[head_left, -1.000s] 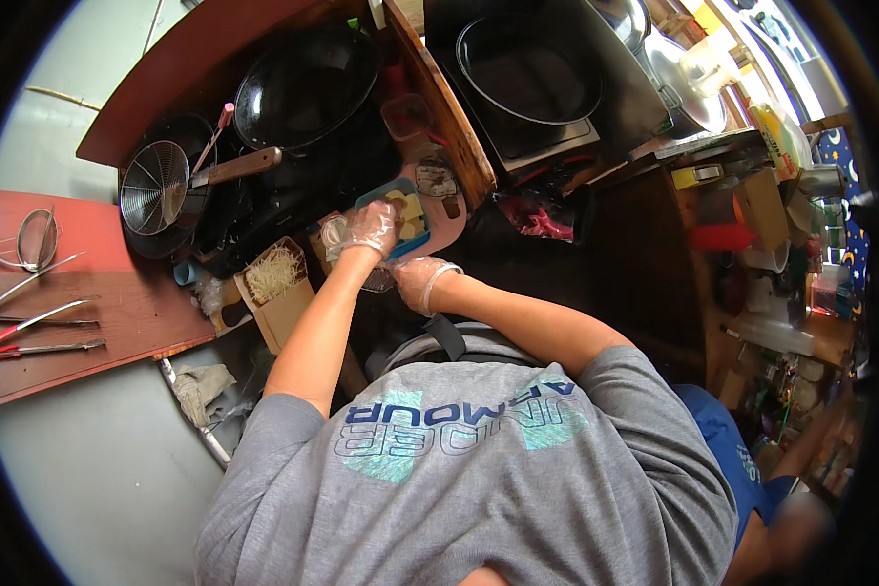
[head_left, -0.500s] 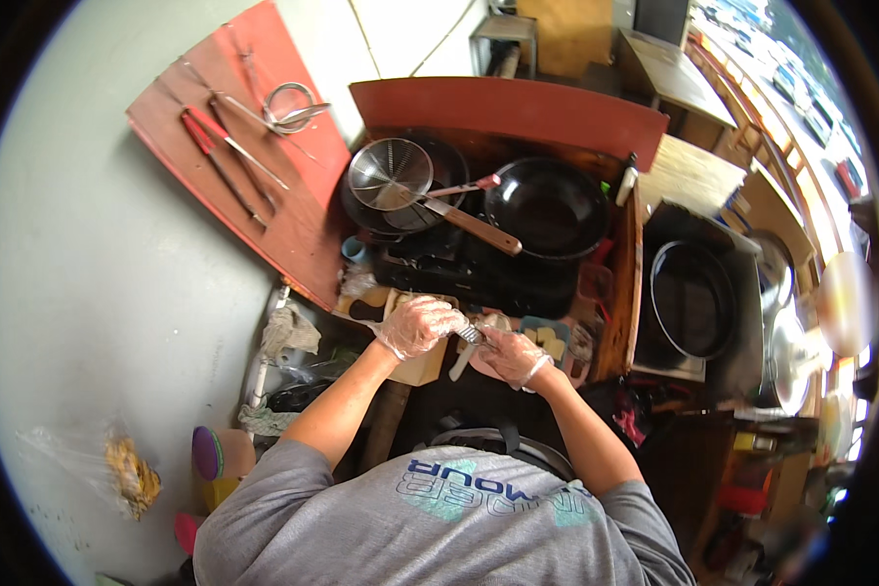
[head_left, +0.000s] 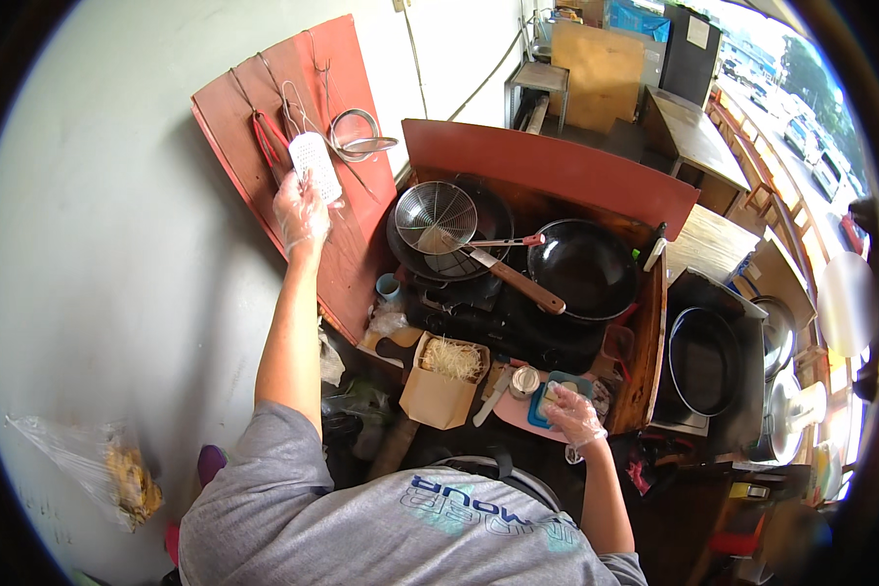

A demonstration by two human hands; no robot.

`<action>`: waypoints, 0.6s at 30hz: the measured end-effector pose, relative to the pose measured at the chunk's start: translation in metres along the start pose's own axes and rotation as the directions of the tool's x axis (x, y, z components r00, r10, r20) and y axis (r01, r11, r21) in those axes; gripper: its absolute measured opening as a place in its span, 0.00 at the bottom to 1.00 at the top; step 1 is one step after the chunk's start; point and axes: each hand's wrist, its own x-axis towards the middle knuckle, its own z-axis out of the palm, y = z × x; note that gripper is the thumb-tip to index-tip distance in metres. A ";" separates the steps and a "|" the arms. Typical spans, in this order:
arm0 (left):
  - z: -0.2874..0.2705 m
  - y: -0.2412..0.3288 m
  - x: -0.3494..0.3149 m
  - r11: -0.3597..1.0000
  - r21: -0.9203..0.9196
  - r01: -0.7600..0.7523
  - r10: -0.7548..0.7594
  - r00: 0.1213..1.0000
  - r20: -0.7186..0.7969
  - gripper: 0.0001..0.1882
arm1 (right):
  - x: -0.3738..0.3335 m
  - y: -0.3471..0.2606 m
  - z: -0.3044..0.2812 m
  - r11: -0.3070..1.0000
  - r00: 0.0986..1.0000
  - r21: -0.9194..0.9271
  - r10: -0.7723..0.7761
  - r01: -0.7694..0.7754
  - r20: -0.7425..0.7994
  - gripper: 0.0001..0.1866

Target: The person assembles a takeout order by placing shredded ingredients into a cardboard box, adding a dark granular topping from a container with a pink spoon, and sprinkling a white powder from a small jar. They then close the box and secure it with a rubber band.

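Observation:
My left hand (head_left: 301, 210), in a clear plastic glove, is raised at the red board on the wall and grips a flat metal grater (head_left: 314, 164). My right hand (head_left: 574, 418), gloved too, is at a blue container (head_left: 541, 408) with pale pieces in it. Its fingers are curled over the container; what they pinch is hidden. A brown paper box (head_left: 438, 398) holds fine pale yellow shreds (head_left: 453, 358). Between box and container lie a knife (head_left: 493, 398) and a small round tin (head_left: 524, 382) beside a pink cutting board (head_left: 514, 414).
Red-handled tongs (head_left: 269, 142) and round strainers (head_left: 356, 137) hang on the red board. Behind the boxes, a wire skimmer (head_left: 438, 217) rests on one black pan, next to a black wok (head_left: 584, 269). Another black pan (head_left: 705, 361) stands at right.
My hands have moved apart. The left one has gone up and left to the wall board with the grater; the right one has moved right to the blue container. The shred-filled box is now uncovered.

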 end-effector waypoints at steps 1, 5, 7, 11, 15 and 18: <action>0.005 0.000 0.011 0.999 0.036 -0.025 0.025 1.000 -0.016 0.15 | -0.007 0.008 0.004 0.998 0.999 0.055 0.038 -0.038 -0.005 0.38; 0.015 -0.018 0.010 0.994 0.031 0.103 -0.099 0.988 -0.116 0.18 | -0.039 0.038 0.016 0.966 0.983 0.197 0.181 -0.170 -0.036 0.35; 0.017 -0.041 -0.006 0.984 -0.022 0.178 -0.179 0.982 -0.058 0.18 | -0.061 0.056 0.019 0.958 0.975 0.218 0.208 -0.187 -0.081 0.38; 0.014 -0.077 -0.037 0.950 -0.181 0.253 -0.254 0.967 0.019 0.24 | -0.095 0.083 0.016 0.957 0.939 0.106 0.285 -0.269 -0.193 0.43; 0.013 -0.102 -0.070 0.918 -0.193 0.346 -0.322 0.936 0.142 0.29 | -0.140 0.102 0.000 0.911 0.843 0.205 0.409 -0.357 -0.350 0.41; 0.016 -0.119 -0.094 0.888 -0.147 0.436 -0.417 0.897 0.144 0.31 | -0.175 0.125 -0.031 0.903 0.774 0.291 0.423 -0.317 -0.471 0.38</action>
